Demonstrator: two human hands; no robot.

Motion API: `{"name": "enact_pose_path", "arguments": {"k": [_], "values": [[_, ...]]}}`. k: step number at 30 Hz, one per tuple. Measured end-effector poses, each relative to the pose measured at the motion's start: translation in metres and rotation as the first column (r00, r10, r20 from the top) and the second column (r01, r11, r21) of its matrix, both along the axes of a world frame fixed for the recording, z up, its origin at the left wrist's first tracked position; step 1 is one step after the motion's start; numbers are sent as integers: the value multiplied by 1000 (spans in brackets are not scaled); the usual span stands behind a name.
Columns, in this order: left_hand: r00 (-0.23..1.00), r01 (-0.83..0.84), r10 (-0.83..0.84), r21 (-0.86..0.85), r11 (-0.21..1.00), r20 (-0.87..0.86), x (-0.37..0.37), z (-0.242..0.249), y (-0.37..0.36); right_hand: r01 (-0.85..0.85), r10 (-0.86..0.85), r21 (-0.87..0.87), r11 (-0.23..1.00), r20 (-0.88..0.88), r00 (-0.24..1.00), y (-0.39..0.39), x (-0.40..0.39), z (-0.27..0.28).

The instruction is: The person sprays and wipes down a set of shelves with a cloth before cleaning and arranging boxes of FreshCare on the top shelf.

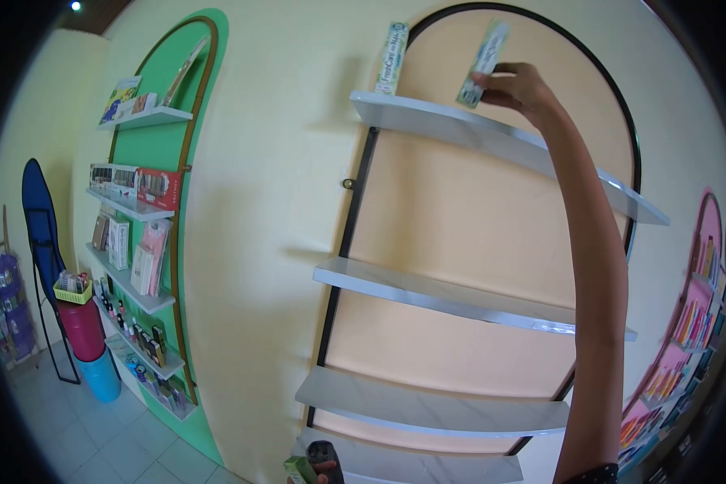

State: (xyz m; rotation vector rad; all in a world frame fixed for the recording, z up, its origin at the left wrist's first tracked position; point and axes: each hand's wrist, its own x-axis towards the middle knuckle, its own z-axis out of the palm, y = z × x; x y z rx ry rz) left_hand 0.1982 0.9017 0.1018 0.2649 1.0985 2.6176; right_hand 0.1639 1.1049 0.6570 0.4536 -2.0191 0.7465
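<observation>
My right hand (518,89) is raised above the top shelf (452,121), its fingers closed on a slim green-and-white box (484,64) held upright at a slight tilt. A similar lettered box (392,58) stands on the left end of that shelf. Low in the view, my left hand (326,466) shows only a few fingers. They are wrapped around a dark, rounded object (323,460) whose kind I cannot make out, and a green box (300,469) is beside it in the same hand.
Lower marbled shelves (444,298) hang below on the peach arch panel (452,202). At left, a green arch (210,73) carries shelves of boxed goods. A blue ironing board (42,218), red bin (82,329) and blue bucket (100,377) stand there. Right is a pink rack (669,363).
</observation>
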Motion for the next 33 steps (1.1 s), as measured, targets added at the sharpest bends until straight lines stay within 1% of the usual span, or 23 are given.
{"name": "enact_pose_path", "arguments": {"k": [2, 3, 5, 6, 10, 12, 13, 15, 16, 18, 19, 21, 22, 24, 25, 26, 27, 28, 29, 30, 31, 32, 33], "values": [[1000, -21, 21, 6, 1000, -1, -3, -5, -4, 6, 0, -25, 1000, 223, 975, -9, -8, 3], [999, -41, 41, 2, 999, -1, -4, -4, -6, 5, -2, -15, 1000, 223, 975, -13, -12, 5], [1000, -9, 9, 25, 1000, 10, -1, 9, -14, 44, -17, -87, 995, 291, 957, -19, -18, 6], [1000, 23, -24, 39, 999, 20, 0, 16, -18, 92, -59, -97, 991, 294, 954, -21, -19, 6], [1000, -13, 13, 66, 998, -6, -4, 4, -16, 85, -48, -93, 992, 343, 938, -20, -21, 11], [998, -20, 16, 61, 998, 55, -7, -1, -13, 116, -92, -39, 992, 386, 918, -19, -19, 9], [998, -16, 13, 63, 998, 54, -7, -2, -12, 120, -96, -37, 992, 386, 918, -18, -18, 6], [1000, -18, 18, 41, 999, -4, -4, 6, -12, 185, -205, 90, 979, 345, 916, -20, -15, 0], [1000, -18, 18, 42, 999, -5, -7, -4, -11, 185, -205, 91, 978, 344, 916, -20, -10, 1], [994, 29, -35, 57, 998, 107, -13, -28, -10, 137, -146, 52, 989, 282, 948, -11, 4, 10], [994, 26, -32, 58, 998, 109, -14, -30, -9, 63, -69, 33, 998, 263, 962, -4, 10, 17], [1000, 26, -26, -9, 1000, 13, -14, -14, -9, 10, -9, -5, 1000, 192, 981, 8, 18, 30], [999, 29, -29, -9, 1000, 18, -15, -10, -9, 13, -11, -5, 1000, 197, 980, 13, 19, 34], [979, -170, 145, -181, 969, -139, -18, -10, -8, 45, -40, -85, 995, 65, 997, 18, 21, 36], [885, -304, 183, -234, 923, -429, -75, -63, -7, 44, -38, -81, 996, 78, 996, 21, 19, 36], [952, -305, 306, 48, 951, -29, -124, -27, -17, -22, 20, -144, 989, -12, 1000, 25, 15, 37], [946, -182, 226, 196, 963, -233, -162, 11, -23, -98, 80, -204, 974, -99, 992, 27, 9, 36], [929, -247, 313, 298, 922, -197, -155, 134, -33, -155, 134, -219, 963, -107, 985, 31, 3, 36], [878, -214, 316, 295, 931, -360, -168, 195, -39, -164, 142, -228, 960, -112, 984, 34, -4, 35], [942, 73, 72, 410, 909, -329, -199, 236, -30, -249, 224, -276, 928, -119, 967, 37, -12, 34], [922, 196, 23, 516, 834, -387, -258, 243, -5, -257, 227, -297, 919, -131, 965, 38, -17, 31], [950, 67, 91, 476, 877, -300, -270, 261, 16, -256, 229, -273, 927, -128, 965, 43, -22, 31], [950, -166, 252, 388, 907, -183, -262, 278, 32, -299, 272, -279, 913, -131, 953, 56, -27, 34]]}}
